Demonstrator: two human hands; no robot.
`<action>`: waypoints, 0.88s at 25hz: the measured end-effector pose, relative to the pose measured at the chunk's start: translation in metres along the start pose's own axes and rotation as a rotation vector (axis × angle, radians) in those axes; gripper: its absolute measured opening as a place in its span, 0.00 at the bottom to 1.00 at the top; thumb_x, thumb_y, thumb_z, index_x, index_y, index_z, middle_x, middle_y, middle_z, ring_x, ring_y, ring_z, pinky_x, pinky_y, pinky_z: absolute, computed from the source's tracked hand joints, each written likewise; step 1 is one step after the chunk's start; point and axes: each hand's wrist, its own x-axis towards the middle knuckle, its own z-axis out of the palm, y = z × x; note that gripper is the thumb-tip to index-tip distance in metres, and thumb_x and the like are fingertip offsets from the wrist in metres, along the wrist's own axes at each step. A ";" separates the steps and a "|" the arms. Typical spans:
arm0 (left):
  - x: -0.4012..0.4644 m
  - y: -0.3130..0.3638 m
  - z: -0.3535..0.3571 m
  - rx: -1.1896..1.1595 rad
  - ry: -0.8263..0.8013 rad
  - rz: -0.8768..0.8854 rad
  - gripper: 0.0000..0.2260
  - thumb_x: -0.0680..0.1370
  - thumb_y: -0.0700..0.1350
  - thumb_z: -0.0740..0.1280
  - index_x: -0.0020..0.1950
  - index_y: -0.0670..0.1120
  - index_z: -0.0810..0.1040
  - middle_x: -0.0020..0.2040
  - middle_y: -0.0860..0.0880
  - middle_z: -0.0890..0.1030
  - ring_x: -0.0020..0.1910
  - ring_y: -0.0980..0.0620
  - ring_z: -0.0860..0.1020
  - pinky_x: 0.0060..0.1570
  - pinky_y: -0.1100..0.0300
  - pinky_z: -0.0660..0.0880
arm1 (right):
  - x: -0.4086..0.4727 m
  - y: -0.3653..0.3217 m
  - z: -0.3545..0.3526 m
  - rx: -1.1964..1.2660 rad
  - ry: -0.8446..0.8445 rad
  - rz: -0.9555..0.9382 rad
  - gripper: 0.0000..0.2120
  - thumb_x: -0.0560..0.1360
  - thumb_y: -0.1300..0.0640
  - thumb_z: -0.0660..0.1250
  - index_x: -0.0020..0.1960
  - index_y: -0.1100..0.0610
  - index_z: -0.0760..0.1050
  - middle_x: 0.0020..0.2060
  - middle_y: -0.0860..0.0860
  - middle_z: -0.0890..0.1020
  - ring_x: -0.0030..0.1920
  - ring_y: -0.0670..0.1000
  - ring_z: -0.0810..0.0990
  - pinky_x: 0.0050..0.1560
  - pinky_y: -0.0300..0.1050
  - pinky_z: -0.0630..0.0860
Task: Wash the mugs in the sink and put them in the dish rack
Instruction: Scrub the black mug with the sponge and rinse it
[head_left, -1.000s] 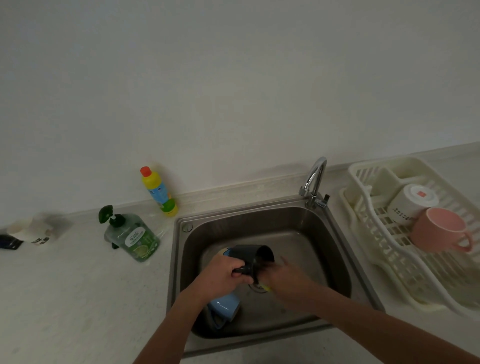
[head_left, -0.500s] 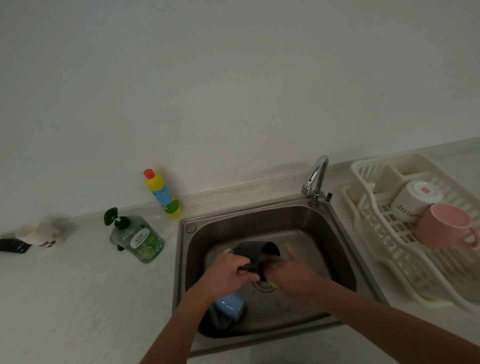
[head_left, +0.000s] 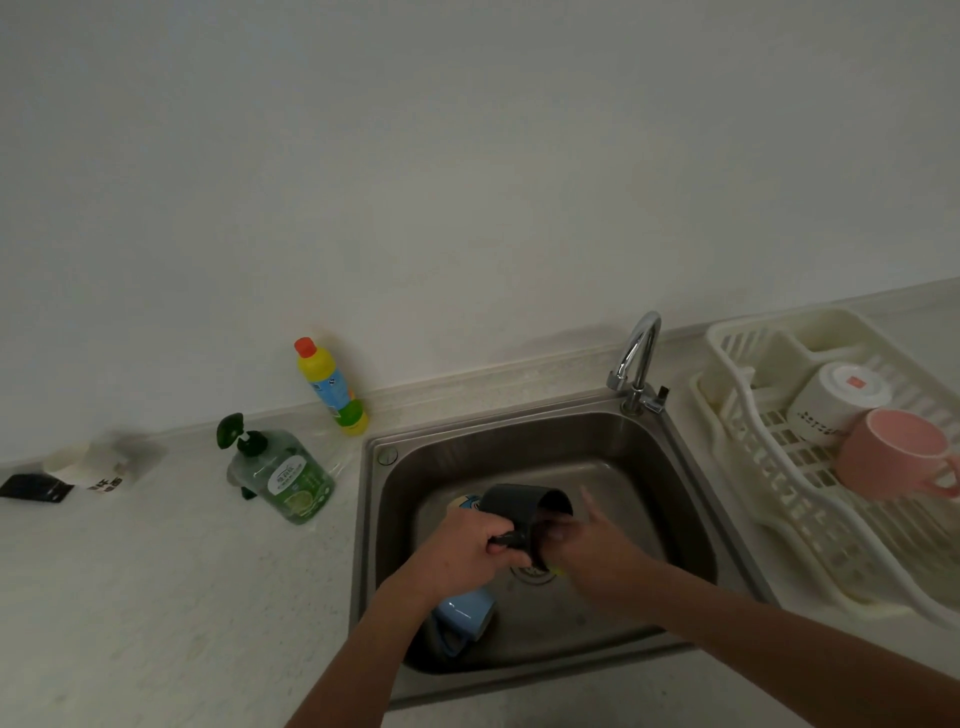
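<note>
Across the pale countertop (head_left: 156, 597), a steel sink (head_left: 691, 493) sits beside a white dish rack (head_left: 753, 467). Two mugs already lie in the rack, a white mug (head_left: 831, 402) and a pink mug (head_left: 893, 452), so that share of the job looks done. Over the basin, the left hand (head_left: 467, 551) grips the handle of a dark mug (head_left: 519, 506), tipped on its side with its mouth turned right. The right hand (head_left: 592, 551) is at that mouth, fingers reaching inside; whether it holds a sponge I cannot tell. A blue mug (head_left: 465, 616) lies on the sink floor, apparently unwashed. A patterned item (head_left: 465, 501) peeks from behind the dark mug. By my judgement roughly half remains.
</note>
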 end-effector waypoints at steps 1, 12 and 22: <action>0.002 0.001 0.002 0.016 -0.021 -0.006 0.17 0.74 0.45 0.75 0.32 0.45 0.70 0.27 0.57 0.68 0.29 0.65 0.71 0.34 0.73 0.64 | 0.004 0.000 0.004 -0.046 -0.026 0.014 0.18 0.72 0.61 0.57 0.54 0.54 0.82 0.51 0.52 0.84 0.55 0.53 0.82 0.60 0.62 0.76; -0.005 -0.011 -0.008 0.016 0.052 -0.064 0.16 0.74 0.45 0.75 0.32 0.47 0.70 0.27 0.56 0.67 0.28 0.62 0.69 0.33 0.70 0.63 | 0.013 -0.009 0.013 0.137 -0.262 0.058 0.20 0.77 0.63 0.58 0.68 0.58 0.73 0.63 0.59 0.78 0.63 0.58 0.77 0.61 0.53 0.73; 0.002 -0.018 -0.010 0.015 0.058 -0.132 0.15 0.74 0.48 0.75 0.37 0.39 0.76 0.29 0.54 0.71 0.29 0.61 0.70 0.36 0.64 0.69 | 0.021 -0.014 -0.018 1.977 -0.068 0.893 0.12 0.80 0.66 0.62 0.63 0.62 0.71 0.60 0.65 0.77 0.60 0.66 0.78 0.56 0.68 0.77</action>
